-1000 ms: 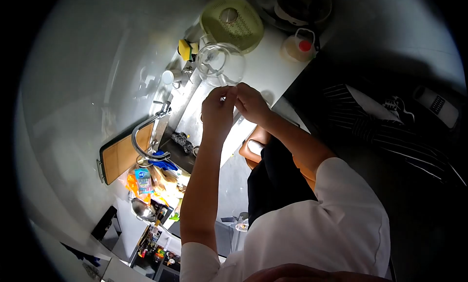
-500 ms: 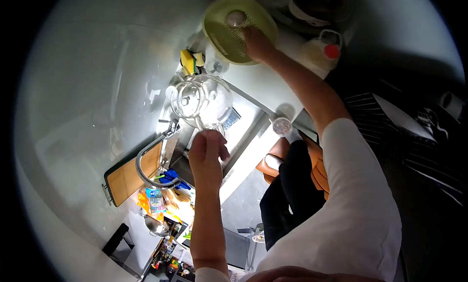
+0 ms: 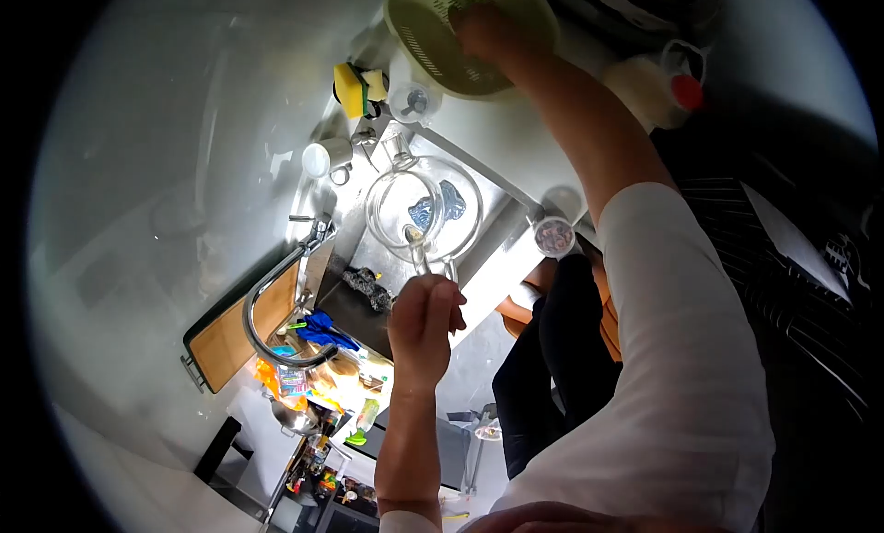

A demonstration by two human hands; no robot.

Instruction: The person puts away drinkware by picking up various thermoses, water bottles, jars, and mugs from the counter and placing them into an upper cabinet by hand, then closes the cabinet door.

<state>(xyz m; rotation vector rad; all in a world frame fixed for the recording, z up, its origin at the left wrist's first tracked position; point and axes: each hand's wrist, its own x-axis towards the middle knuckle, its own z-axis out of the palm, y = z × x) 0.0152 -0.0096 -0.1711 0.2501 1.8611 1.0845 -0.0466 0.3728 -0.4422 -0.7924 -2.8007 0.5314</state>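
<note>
My left hand [image 3: 421, 326] is closed around the handle of a clear glass teapot [image 3: 468, 176], which is held over the sink [image 3: 368, 248]. The teapot has a round body and a short spout, and dark-blue patterned material shows through the glass. My right hand [image 3: 483, 36] reaches down inside a green perforated basket [image 3: 433, 62]. Its fingers are in shadow and bent out of sight, so what they touch is hidden.
A curved faucet [image 3: 261, 303] rises beside a wooden cutting board [image 3: 244, 335]. Yellow sponges [image 3: 350, 89], a clear cup [image 3: 412, 102] and a white mug [image 3: 324, 157] stand along the back. A jar [image 3: 554, 236] sits at the counter edge; a red-capped jug [image 3: 654, 89] is right.
The teapot and my left hand have shifted right and down in view. My right hand is deeper in the basket, and the round, pale object seen by its fingers is now out of sight.
</note>
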